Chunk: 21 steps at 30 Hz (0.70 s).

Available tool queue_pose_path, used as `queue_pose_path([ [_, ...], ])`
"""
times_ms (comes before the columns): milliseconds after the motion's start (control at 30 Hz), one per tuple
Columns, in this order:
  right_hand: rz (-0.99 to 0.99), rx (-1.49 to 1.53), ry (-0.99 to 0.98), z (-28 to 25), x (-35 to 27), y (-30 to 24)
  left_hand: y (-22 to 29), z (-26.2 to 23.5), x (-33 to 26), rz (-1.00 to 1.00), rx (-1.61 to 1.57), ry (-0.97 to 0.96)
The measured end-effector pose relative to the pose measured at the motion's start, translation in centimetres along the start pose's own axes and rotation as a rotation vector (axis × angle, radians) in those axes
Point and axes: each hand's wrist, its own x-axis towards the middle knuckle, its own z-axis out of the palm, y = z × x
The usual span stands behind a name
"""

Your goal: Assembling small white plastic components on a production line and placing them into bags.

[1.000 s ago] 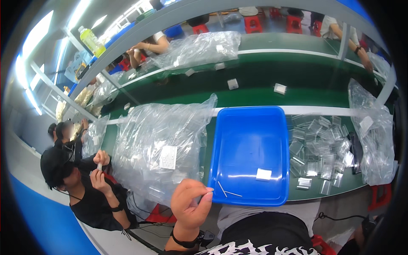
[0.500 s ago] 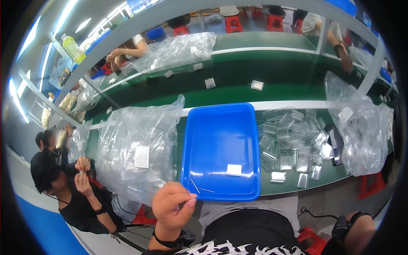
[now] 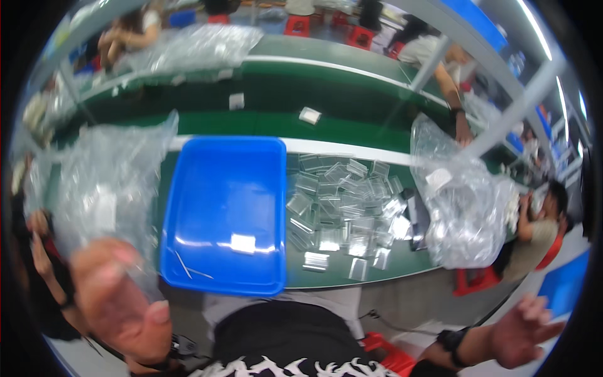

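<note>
Only one flat white rectangular piece (image 3: 244, 244) lay at five o'clock in a blue rectangular plastic tray (image 3: 220, 195), many clear plastic pieces (image 3: 330, 239) outside at three; half-curled left hand (image 3: 122, 301) at eight, spread right hand (image 3: 520, 333) at four, both apparently empty

No words or numbers can be read. A white label (image 3: 107, 212) is borne by the left plastic bag (image 3: 103, 169), toward the left end of the desk (image 3: 402, 269), and any print on it is blurred past reading. A white label patch (image 3: 438, 180) is seen on the right plastic bag (image 3: 468, 217), at the desk's right end, likewise illegible. Below the front edge, a jagged white print (image 3: 287, 368) is carried by the black shirt (image 3: 289, 330).
</note>
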Motion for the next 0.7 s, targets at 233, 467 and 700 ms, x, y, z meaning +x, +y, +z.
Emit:
queue_pose_path([
  [233,0.852,-0.595,0.331,-1.8,-13.0,8.8,7.2,-1.6,-2.5,-0.088,0.050,-0.127],
  [467,0.717,-0.812,0.033,-2.2,-12.1,13.2,6.9,5.2,3.1,-0.220,0.135,-0.140],
  [700,0.467,-0.732,-0.322,-2.4,-7.6,15.2,5.8,4.9,6.1,-0.390,0.305,-0.153],
])
